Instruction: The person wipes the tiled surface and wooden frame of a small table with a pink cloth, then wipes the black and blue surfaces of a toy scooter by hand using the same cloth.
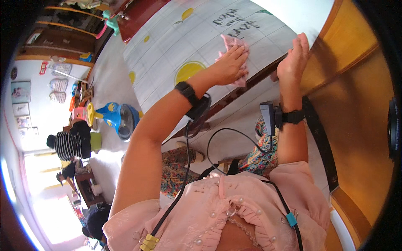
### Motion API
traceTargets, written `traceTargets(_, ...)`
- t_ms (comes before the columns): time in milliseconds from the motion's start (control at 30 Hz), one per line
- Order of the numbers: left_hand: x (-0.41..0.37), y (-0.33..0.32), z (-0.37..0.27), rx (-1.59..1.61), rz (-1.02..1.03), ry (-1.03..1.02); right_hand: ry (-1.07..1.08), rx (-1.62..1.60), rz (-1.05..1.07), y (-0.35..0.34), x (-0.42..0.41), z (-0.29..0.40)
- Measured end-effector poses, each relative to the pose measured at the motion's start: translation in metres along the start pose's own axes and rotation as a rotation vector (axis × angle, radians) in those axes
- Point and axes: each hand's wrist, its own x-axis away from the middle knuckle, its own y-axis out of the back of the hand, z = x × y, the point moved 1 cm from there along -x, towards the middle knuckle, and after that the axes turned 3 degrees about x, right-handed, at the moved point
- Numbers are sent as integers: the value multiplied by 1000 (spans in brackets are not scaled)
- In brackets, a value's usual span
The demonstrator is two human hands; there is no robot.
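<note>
My left hand (pixel 231 66) lies palm down on a crumpled pink cloth (pixel 239 81), fingers bent over it. The cloth rests on a table covered with a pale sheet (pixel 163 56) printed with lemons and lettering. Beyond the table's dark red edge (pixel 232 99), on the right, my right hand (pixel 293 61) is raised with its fingers extended and holds nothing that I can see. It is beside an orange-brown wooden panel (pixel 351 72); whether it touches the panel or the table I cannot tell. Both wrists wear black straps with devices and cables.
Wooden panelling runs down the right side. A blue ride-on toy car (pixel 116 117) with a yellow steering wheel stands on the floor left of the table. Farther left, a person in a striped top (pixel 67 146) bends over, and other people are near bright windows. A black cable (pixel 216 135) loops below the table edge.
</note>
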Motion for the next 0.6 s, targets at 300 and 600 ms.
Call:
traceTargets(300,-142,-49,85,-124,-94,28,-257,-161,-139,16,-16,14)
traceTargets(600,-57,-29,51,195,-81,4,-228,-23,-206,11,-19,6)
